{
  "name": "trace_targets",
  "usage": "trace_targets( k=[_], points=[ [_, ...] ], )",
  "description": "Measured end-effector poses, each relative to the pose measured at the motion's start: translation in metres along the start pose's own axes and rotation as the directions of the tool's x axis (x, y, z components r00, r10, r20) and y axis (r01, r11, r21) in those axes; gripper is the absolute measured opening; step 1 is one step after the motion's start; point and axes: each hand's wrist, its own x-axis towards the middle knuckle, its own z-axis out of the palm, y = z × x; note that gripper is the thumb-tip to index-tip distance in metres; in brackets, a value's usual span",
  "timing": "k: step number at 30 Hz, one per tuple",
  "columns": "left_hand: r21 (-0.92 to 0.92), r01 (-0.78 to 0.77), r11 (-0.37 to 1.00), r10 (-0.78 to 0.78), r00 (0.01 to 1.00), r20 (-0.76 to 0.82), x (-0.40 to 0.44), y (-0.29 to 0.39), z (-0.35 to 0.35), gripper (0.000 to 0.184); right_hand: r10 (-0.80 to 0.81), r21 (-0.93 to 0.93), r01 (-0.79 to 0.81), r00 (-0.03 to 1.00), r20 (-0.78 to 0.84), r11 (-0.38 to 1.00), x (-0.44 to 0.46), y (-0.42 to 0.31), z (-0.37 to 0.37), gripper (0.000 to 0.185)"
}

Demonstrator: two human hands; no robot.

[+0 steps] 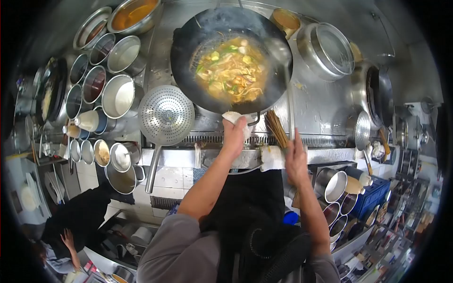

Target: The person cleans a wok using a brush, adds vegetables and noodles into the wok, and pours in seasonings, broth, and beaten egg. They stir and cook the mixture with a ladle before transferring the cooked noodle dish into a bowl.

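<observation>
A black wok (181, 61) sits on the stove, with steaming soupy food (231, 70) in it: noodle-like strips, green vegetables and broth. My left hand (234, 137) is closed on a folded white cloth (232, 116) at the wok's near rim, next to its loop handle (255, 119). My right hand (296, 158) grips the long handle of a ladle (290, 101). The ladle's bowl, blurred by steam, is inside the wok at its right side. Between my hands a bamboo brush (276, 127) leans at the stove's front edge.
A perforated strainer (166, 115) lies left of the wok, its handle jutting over the edge. Metal containers (119, 95) of seasonings crowd the left. Stacked metal pots (325, 52) stand at right. White cloth (272, 158) hangs on the front rail. Another person (71, 221) is at lower left.
</observation>
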Motion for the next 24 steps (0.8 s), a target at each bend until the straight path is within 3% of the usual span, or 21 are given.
trace_targets(
  k=[1, 2, 3, 5, 7, 8, 11, 13, 15, 17, 19, 20, 22, 24],
  points=[
    [0.004, 0.007, 1.000, -0.007, 1.000, 0.006, 0.003, -0.003, -0.003, 0.038, -0.034, -0.030, 0.035, 0.999, 0.020, 0.999, -0.007, 0.022, 0.022, 0.057],
    [0.026, 0.032, 0.999, -0.032, 0.999, 0.002, 0.004, -0.004, -0.005, 0.037, 0.141, 0.148, -0.177, 0.965, 0.222, 0.973, -0.010, -0.009, 0.010, 0.057],
    [0.046, 0.054, 0.997, -0.054, 0.999, -0.002, 0.005, -0.003, -0.005, 0.037, 0.259, 0.272, -0.401, 0.861, 0.438, 0.875, -0.013, -0.048, -0.008, 0.058],
    [-0.028, 0.038, 0.999, -0.038, 0.999, 0.002, 0.003, 0.006, -0.002, 0.038, 0.206, 0.379, -0.426, 0.842, 0.499, 0.821, -0.020, -0.064, -0.025, 0.057],
    [0.023, 0.102, 0.995, -0.101, 0.994, -0.038, 0.000, 0.011, -0.006, 0.038, 0.221, 0.454, -0.452, 0.852, 0.475, 0.768, -0.028, -0.068, -0.040, 0.056],
    [0.022, 0.122, 0.992, -0.122, 0.992, 0.017, -0.003, 0.017, -0.008, 0.063, 0.222, 0.462, -0.417, 0.881, 0.418, 0.783, -0.028, -0.058, -0.042, 0.057],
    [0.002, 0.172, 0.985, -0.172, 0.984, 0.040, -0.003, 0.018, -0.011, 0.064, 0.139, 0.378, -0.205, 0.971, 0.195, 0.903, -0.008, -0.052, -0.052, 0.057],
    [-0.009, 0.134, 0.991, -0.134, 0.990, 0.036, -0.006, 0.023, -0.008, 0.064, 0.117, 0.373, -0.173, 0.979, 0.168, 0.912, 0.000, -0.059, -0.061, 0.055],
    [0.004, 0.168, 0.986, -0.168, 0.986, 0.017, -0.003, 0.026, -0.005, 0.039, 0.072, 0.361, -0.103, 0.993, 0.098, 0.927, -0.002, -0.047, -0.061, 0.058],
    [-0.004, 0.152, 0.988, -0.152, 0.988, 0.023, 0.008, 0.025, -0.004, 0.034, 0.057, 0.474, -0.082, 0.996, 0.067, 0.877, 0.002, -0.038, -0.050, 0.058],
    [-0.129, 0.322, 0.938, -0.295, 0.936, 0.193, 0.030, 0.008, -0.017, 0.028, 0.032, 0.321, -0.046, 0.998, 0.048, 0.946, 0.023, -0.011, -0.044, 0.055],
    [-0.189, 0.341, 0.921, -0.316, 0.937, 0.153, 0.022, 0.023, -0.004, 0.026, 0.036, 0.327, -0.045, 0.999, 0.036, 0.944, 0.034, -0.007, -0.041, 0.055],
    [-0.162, 0.322, 0.933, -0.302, 0.944, 0.136, 0.019, 0.031, 0.004, 0.028, -0.153, 0.020, 0.153, 0.988, -0.008, 0.988, 0.066, -0.009, -0.035, 0.059],
    [-0.128, 0.288, 0.949, -0.278, 0.957, 0.085, 0.021, 0.026, 0.001, 0.036, -0.206, -0.062, 0.204, 0.978, -0.038, 0.977, 0.092, 0.004, -0.015, 0.058]
  ],
)
